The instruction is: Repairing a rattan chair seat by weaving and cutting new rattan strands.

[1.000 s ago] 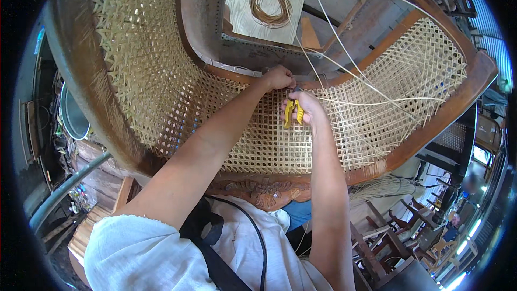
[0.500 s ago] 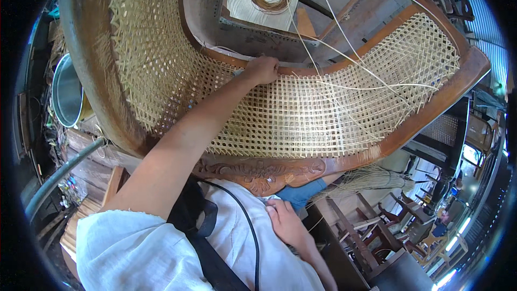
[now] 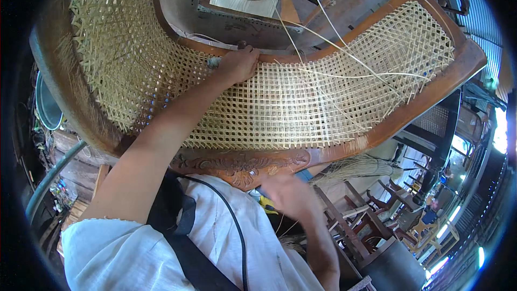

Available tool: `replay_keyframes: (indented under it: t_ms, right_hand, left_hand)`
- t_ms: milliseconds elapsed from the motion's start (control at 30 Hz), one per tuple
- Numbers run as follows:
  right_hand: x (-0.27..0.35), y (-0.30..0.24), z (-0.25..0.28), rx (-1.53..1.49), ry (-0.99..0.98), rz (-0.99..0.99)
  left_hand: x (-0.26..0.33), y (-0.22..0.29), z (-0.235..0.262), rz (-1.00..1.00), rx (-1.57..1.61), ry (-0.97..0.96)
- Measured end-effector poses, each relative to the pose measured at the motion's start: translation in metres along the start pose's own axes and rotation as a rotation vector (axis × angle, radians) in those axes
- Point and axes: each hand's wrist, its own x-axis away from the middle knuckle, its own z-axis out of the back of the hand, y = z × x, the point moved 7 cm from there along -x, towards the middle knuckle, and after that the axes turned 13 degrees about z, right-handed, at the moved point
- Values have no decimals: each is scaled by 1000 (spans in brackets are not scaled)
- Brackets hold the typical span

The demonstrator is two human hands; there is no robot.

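Presently, the left hand (image 3: 239,67) meets woven cane webbing (image 3: 285,113) while the right hand (image 3: 291,195) is low by the lap.
The webbing spans a carved wooden frame (image 3: 242,164); the left fingers curl at its upper edge, whether gripping anything cannot be told. The right fingers are too blurred to judge, just beside something yellow (image 3: 267,203). Loose cane strands (image 3: 377,77) cross the webbing's right side.

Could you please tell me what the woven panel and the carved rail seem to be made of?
The woven panel looks like natural cane, slightly glossy: pale strands in an open lattice. The carved rail is probably varnished wood: brown, softly shining, with raised ornament.
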Motion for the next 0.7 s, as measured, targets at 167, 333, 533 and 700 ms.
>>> replay_keyframes:
  t_ms: [167,333,533,700]
  right_hand:
    - [-127,121,78,278,491,-54]
    - [-211,205,65,213,387,-202]
    - [-213,232,56,151,338,-150]
    - [-214,229,55,295,243,-61]
  left_hand:
    - [1,10,0,-5,20,-16]
    - [3,3,3,40,4,-30]
    - [2,4,4,61,-4,-63]
    - [2,7,3,106,-21,-134]
